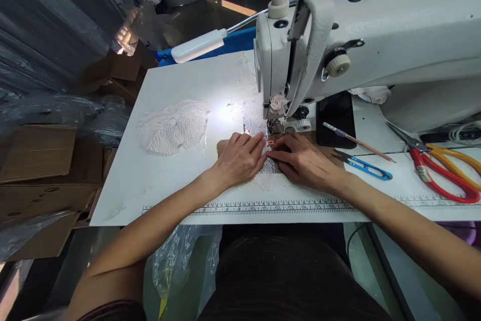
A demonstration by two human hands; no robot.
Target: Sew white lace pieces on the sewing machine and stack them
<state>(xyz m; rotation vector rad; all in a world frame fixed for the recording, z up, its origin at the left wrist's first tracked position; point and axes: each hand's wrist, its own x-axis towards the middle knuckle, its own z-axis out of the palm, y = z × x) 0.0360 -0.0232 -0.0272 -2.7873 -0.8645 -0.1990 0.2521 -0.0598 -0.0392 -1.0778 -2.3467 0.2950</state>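
Note:
A piece of white lace (265, 177) lies on the table just in front of the sewing machine's (376, 40) presser foot (275, 126). My left hand (238, 158) rests flat on its left side, fingers stretched toward the needle area. From the right, my right hand (302, 161) pinches the lace edge between thumb and forefinger, its other fingers curled. The fingertips of both hands almost meet below the foot. More white lace (253, 110) spreads out behind the foot. The needle tip is too small to make out.
A heap of lace (176, 128) lies left on the white table (150, 196). At right are blue thread snips (370, 168), a pencil (361, 141), a black phone (336, 115) and red-and-orange scissors (432, 161). A lamp (199, 46) lights the work; cardboard boxes (48, 161) stand left.

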